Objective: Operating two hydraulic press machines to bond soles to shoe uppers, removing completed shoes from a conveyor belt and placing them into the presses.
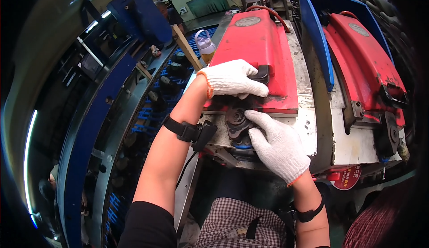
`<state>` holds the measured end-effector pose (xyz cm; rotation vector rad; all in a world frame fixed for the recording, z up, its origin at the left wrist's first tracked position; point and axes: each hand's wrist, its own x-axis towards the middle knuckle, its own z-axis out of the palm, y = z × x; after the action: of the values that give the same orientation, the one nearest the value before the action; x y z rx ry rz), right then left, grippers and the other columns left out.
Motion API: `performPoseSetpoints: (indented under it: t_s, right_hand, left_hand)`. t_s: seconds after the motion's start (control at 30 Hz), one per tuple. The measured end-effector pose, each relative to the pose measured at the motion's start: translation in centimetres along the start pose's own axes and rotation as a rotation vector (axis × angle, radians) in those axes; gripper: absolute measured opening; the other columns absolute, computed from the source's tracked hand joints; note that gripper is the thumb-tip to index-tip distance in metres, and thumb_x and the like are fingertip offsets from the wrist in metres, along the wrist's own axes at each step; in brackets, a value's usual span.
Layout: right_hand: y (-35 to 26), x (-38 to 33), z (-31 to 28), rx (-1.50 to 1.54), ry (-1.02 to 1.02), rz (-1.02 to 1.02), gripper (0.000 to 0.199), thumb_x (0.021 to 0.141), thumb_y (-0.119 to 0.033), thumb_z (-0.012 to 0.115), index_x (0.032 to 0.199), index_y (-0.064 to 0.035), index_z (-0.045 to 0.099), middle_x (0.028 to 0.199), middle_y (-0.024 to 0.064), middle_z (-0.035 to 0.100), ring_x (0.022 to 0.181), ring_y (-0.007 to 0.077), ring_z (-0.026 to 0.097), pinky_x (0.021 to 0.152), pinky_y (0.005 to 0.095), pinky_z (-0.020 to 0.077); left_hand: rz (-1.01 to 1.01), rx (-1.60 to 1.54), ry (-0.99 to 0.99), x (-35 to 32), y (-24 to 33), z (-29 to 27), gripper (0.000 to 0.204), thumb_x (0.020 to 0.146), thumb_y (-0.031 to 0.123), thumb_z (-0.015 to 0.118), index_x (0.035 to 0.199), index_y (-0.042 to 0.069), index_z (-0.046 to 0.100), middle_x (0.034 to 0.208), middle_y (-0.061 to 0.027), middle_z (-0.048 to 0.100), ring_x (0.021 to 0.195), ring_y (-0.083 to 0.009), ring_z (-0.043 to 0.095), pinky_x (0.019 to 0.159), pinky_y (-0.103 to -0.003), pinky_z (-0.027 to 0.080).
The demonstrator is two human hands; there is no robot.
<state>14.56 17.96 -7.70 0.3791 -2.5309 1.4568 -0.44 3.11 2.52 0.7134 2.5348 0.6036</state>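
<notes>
Two knit-gloved hands: left (232, 79) half-curled at black handle (262, 74), grip unclear; right (280, 146) parted, touching rounded dark metal part (236, 117).

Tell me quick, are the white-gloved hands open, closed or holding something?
Left hand, white knit glove: partly curled at the black curved handle; grip can't be told.
Right hand, white knit glove: open, at the dark round-hubbed metal part.

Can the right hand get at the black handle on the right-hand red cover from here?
Probably, with a sideways reach: the blue guard leaves the black handle exposed, though the right hand is at the dark metal part.
</notes>
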Motion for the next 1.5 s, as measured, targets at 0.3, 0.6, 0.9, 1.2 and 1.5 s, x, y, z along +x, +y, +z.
performPoseSetpoints:
  t_s: [0.3, 0.6, 0.9, 1.2, 1.5]
  right_hand:
    - [-0.3, -1.0, -0.4, 0.847, -0.221, 0.358, 0.052, 0.098, -0.019, 0.058, 0.149, -0.0065, 0.055, 0.086, 0.0034, 0.061, 0.061, 0.0073, 0.052, 0.055, 0.0226, 0.0440]
    - [-2.1, -4.0, 11.8, 0.216, -0.032, -0.102, 0.070, 0.100, -0.033, 0.065, 0.159, -0.0073, 0.037, 0.157, 0.0205, 0.048, 0.132, 0.0386, 0.059, 0.107, 0.0409, 0.0510]
    - [-3.9, -2.7, 2.8, -0.166, -0.101, -0.315, 0.035, 0.095, -0.014, 0.068, 0.129, -0.0046, 0.067, 0.096, 0.0147, 0.068, 0.087, 0.0329, 0.070, 0.079, 0.0408, 0.0560]
    - [-0.2, 11.3, -1.1, -0.512, 0.065, -0.001, 0.072, 0.094, -0.049, 0.066, 0.154, -0.0139, 0.049, 0.142, 0.0313, 0.054, 0.129, 0.0475, 0.057, 0.112, 0.0453, 0.0452]
    - [4.1, 22.8, 4.0, -0.699, -0.121, 0.241, 0.118, 0.075, -0.067, 0.073, 0.167, -0.0130, 0.023, 0.163, 0.0371, 0.024, 0.146, 0.0507, 0.041, 0.121, 0.0460, 0.0362]
  left_hand:
    - [0.041, -0.011, 0.011, -0.2, -0.2, -0.1, 0.037, 0.085, 0.042, 0.079, 0.081, 0.006, 0.070, 0.063, 0.0005, 0.059, 0.059, -0.0099, 0.054, 0.058, -0.029, 0.041]
    - [0.172, 0.064, 0.017, -0.3, -0.3, 0.0, 0.043, 0.087, 0.046, 0.075, 0.090, 0.003, 0.072, 0.070, -0.0032, 0.066, 0.067, -0.0153, 0.061, 0.066, -0.033, 0.048]
    - [0.390, 0.443, 0.425, -1.9, -1.5, -4.0, 0.048, 0.078, 0.045, 0.072, 0.106, 0.006, 0.076, 0.091, -0.0170, 0.075, 0.089, -0.0342, 0.074, 0.082, -0.040, 0.057]
    - [0.771, 0.458, 1.231, -2.6, 0.6, -9.8, 0.042, 0.079, 0.034, 0.072, 0.114, 0.011, 0.073, 0.108, -0.0188, 0.072, 0.104, -0.0395, 0.067, 0.097, -0.049, 0.050]
    - [0.953, 0.515, 1.345, -5.0, -2.6, -5.6, 0.051, 0.087, 0.017, 0.070, 0.134, 0.000, 0.061, 0.126, -0.0176, 0.065, 0.120, -0.0329, 0.059, 0.103, -0.044, 0.048]
